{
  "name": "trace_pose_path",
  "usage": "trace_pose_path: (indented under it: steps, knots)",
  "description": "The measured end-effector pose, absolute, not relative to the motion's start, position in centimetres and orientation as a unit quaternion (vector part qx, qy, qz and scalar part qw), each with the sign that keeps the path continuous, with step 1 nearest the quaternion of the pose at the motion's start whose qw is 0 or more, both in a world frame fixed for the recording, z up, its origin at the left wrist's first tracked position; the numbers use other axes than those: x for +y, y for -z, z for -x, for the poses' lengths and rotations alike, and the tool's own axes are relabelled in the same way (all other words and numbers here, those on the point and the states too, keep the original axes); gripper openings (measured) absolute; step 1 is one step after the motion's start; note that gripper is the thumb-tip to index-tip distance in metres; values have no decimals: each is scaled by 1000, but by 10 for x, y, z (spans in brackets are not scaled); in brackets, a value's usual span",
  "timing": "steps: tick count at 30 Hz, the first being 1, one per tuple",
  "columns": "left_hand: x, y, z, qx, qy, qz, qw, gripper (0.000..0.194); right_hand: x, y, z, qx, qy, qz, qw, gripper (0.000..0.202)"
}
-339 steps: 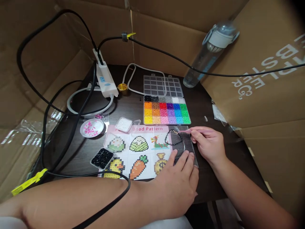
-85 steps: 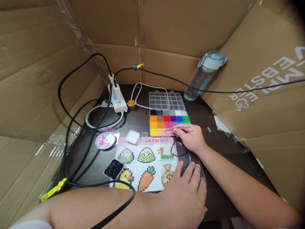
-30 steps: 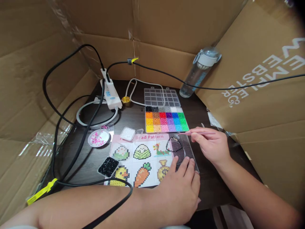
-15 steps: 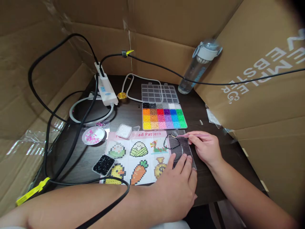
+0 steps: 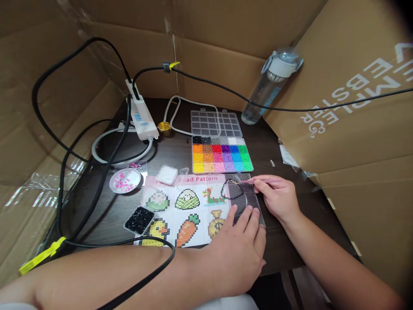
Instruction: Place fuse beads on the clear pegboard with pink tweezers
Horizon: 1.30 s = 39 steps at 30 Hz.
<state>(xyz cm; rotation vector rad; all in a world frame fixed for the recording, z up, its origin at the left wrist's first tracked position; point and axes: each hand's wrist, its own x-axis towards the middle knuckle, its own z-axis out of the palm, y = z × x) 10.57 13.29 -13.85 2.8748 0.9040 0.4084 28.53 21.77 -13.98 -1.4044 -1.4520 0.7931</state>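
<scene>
Pink tweezers (image 5: 262, 181) are pinched in my right hand (image 5: 280, 197), their tip over the far part of a clear pegboard (image 5: 254, 202). Black beads form a rounded outline (image 5: 231, 197) on that board, with a few pale beads near its top. My left hand (image 5: 240, 247) lies flat with fingers spread, fingertips on the board's near part. Beneath the board's left side is a printed bead pattern sheet (image 5: 193, 206) with several pictures, among them a carrot and a money bag. Whether the tweezers hold a bead is too small to tell.
A sorted bead case (image 5: 222, 157) lies behind the sheet. Small trays hold black beads (image 5: 139, 219) and white beads (image 5: 167, 174); a round dish (image 5: 125, 181) has pink ones. A power strip (image 5: 143, 118), black cable (image 5: 206, 81) and water bottle (image 5: 269, 88) stand near cardboard walls (image 5: 219, 26).
The whole view has shifted slightly, so things sit a little higher in it. Both hands keep nearly the same place on and over the pegboard.
</scene>
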Motion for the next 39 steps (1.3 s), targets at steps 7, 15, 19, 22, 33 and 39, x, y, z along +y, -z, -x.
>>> trace_pose_path:
  steps: [7,15,19,22,33,39]
  knots:
    - [133,138,-105,297,-133,-944,52,58,217,140,-284,-583,-330,577,467,23]
    - [133,139,-106,297,-135,-944,54,58,217,138,-283,-589,-311,582,466,25]
    - [133,141,-105,299,-134,-943,55,59,217,141,-285,-583,-323,573,476,20]
    - [133,140,-105,298,-133,-944,52,59,217,147,-288,-568,-343,559,498,15]
    - [130,142,-103,296,-142,-944,16,59,258,109,-250,-637,-307,524,476,10]
    - [130,142,-105,302,-137,-943,20,59,275,115,-218,-664,-306,494,470,10]
